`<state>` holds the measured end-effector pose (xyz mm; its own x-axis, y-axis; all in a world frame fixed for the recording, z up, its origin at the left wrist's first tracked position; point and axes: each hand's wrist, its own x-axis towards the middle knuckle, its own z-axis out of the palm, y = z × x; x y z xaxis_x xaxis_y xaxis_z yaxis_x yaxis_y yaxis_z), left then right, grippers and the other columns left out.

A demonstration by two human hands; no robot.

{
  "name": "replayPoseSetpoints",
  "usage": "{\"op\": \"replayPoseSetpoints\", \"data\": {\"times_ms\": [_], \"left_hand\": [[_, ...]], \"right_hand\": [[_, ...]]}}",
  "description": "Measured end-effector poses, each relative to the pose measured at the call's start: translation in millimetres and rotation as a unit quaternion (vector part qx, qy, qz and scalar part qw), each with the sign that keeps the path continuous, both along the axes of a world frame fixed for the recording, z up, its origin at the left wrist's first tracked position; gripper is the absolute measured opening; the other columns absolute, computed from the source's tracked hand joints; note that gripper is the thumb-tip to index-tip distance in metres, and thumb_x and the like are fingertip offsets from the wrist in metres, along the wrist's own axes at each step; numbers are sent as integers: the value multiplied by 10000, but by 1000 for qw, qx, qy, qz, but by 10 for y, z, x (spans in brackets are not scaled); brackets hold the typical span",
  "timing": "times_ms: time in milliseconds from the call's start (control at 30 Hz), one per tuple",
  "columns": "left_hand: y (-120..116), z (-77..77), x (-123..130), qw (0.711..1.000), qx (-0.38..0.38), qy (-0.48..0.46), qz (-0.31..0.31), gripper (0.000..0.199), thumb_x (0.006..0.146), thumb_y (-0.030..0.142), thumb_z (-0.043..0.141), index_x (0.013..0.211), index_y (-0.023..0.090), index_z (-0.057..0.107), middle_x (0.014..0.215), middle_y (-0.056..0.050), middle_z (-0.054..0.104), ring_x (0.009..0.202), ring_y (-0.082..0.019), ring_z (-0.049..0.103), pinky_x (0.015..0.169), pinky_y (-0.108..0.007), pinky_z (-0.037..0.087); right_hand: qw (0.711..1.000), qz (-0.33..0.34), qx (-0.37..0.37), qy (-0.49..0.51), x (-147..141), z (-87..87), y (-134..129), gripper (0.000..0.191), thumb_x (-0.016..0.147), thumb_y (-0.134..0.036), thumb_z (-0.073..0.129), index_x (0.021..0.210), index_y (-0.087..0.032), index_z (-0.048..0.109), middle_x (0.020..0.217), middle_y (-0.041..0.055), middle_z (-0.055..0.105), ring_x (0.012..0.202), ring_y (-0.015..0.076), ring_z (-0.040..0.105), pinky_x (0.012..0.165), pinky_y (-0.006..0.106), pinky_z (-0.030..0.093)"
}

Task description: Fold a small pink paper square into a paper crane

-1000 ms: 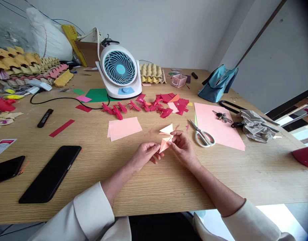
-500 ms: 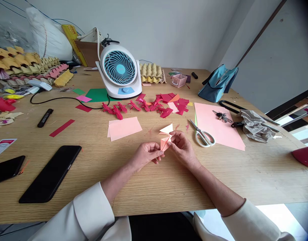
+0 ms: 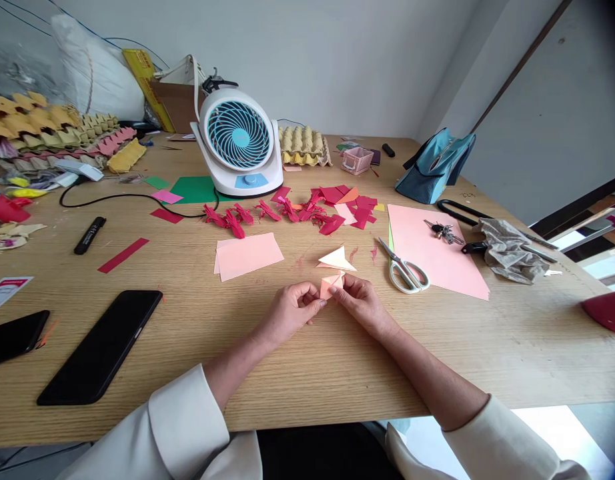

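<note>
Between my two hands is a small folded piece of peach paper (image 3: pixel 329 285), held just above the table. My left hand (image 3: pixel 296 308) pinches its lower left edge between thumb and fingers. My right hand (image 3: pixel 363 304) grips its right side, the thumb pressed on the front face; some of those fingers are hidden behind the paper. Right beyond it lies a pale folded paper piece (image 3: pixel 338 259) with pointed corners. Pink paper sheets (image 3: pixel 251 256) rest to the left of that, and white-handled scissors (image 3: pixel 408 273) lie to the right of my right hand.
A white fan (image 3: pixel 243 140) stands at the back, with crimson paper shapes (image 3: pixel 290 210) in front. Large pink paper (image 3: pixel 432 250) carrying keys (image 3: pixel 445 232) lies right, near a blue bag (image 3: pixel 435 167). Left are a black phone (image 3: pixel 101 347), a marker (image 3: pixel 90 235) and egg trays (image 3: pixel 47 127).
The paper's front flap now lies flatter under my right thumb. My right fingers have drawn down closer around it, leaving the pale piece behind more exposed.
</note>
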<state>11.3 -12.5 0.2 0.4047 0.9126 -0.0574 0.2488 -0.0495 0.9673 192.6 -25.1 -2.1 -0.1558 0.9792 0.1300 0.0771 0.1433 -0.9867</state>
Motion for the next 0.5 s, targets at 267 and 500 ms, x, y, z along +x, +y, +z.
{"op": "replayPoseSetpoints", "data": {"times_ms": [267,500], "left_hand": [[-10,-28,-5,999,37,-7,-10,211,829,371,612,753,180,562,615,50,521,505,-80,475,438,-176,404],[-15,36,3,999,44,12,1,215,784,285,633,665,181,488,558,67,473,480,-65,430,435,-166,347]], "right_hand": [[1000,3,-2,-14,13,51,-24,470,855,-594,609,627,-186,566,610,-14,501,598,129,430,587,268,343],[996,-9,0,85,4,-50,19,312,800,-491,713,782,-210,578,742,-11,557,686,145,493,667,278,411]]}}
